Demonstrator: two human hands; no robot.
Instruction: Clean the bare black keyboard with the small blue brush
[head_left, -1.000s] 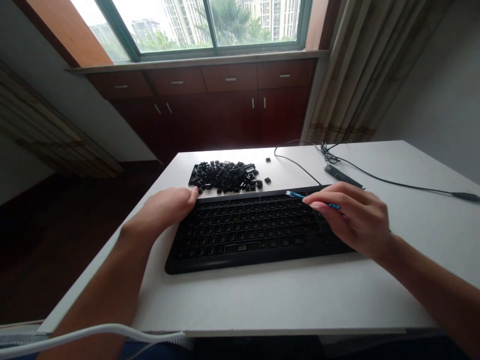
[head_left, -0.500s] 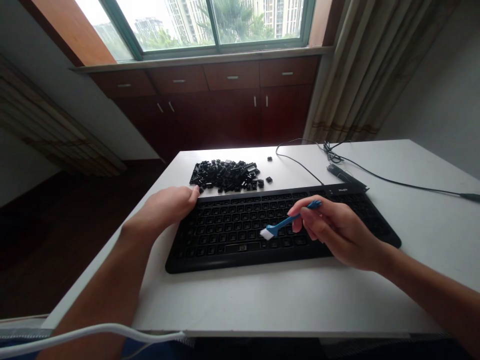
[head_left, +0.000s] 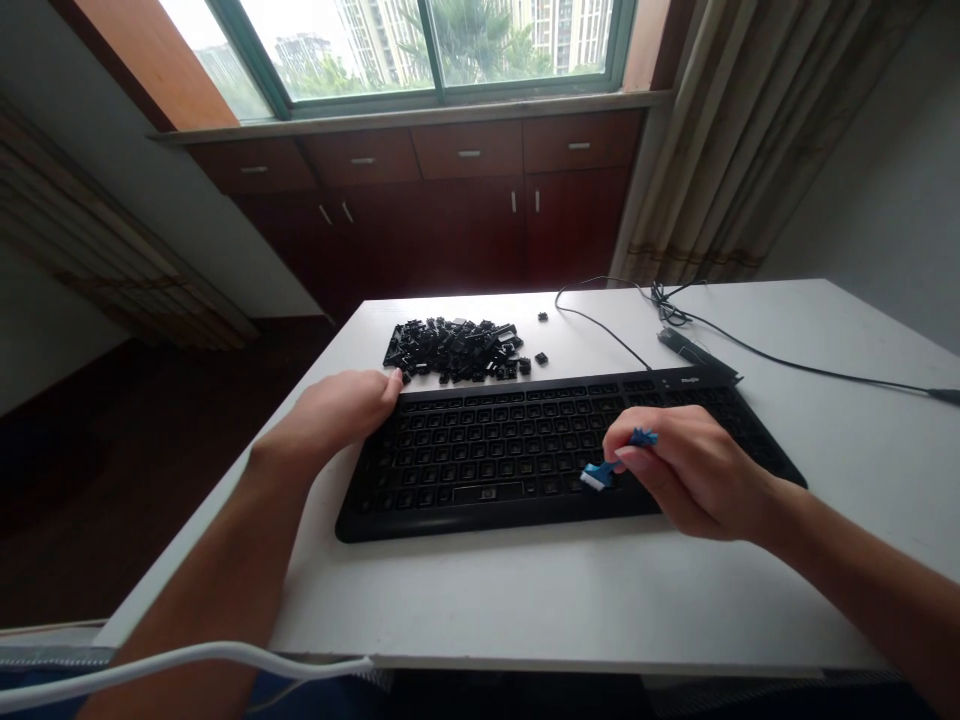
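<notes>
A black keyboard (head_left: 517, 450) with its keycaps taken off lies across the white table (head_left: 570, 600). My left hand (head_left: 337, 410) rests on the keyboard's far left corner, fingers curled down over its edge. My right hand (head_left: 690, 470) pinches a small blue brush (head_left: 609, 468), whose white bristles touch the lower right part of the key field. Behind the keyboard sits a pile of loose black keycaps (head_left: 450, 350).
Two stray keycaps (head_left: 540, 357) lie right of the pile. A black cable (head_left: 787, 360) and a dark flat device (head_left: 686, 350) run over the table's far right. Wooden cabinets and a window stand behind; a curtain hangs at right. A white cord (head_left: 187, 665) crosses the near left.
My right hand turned the brush from the keyboard's top row down onto the keys, then drew it rightward along the lower rows. The left hand has stayed in place.
</notes>
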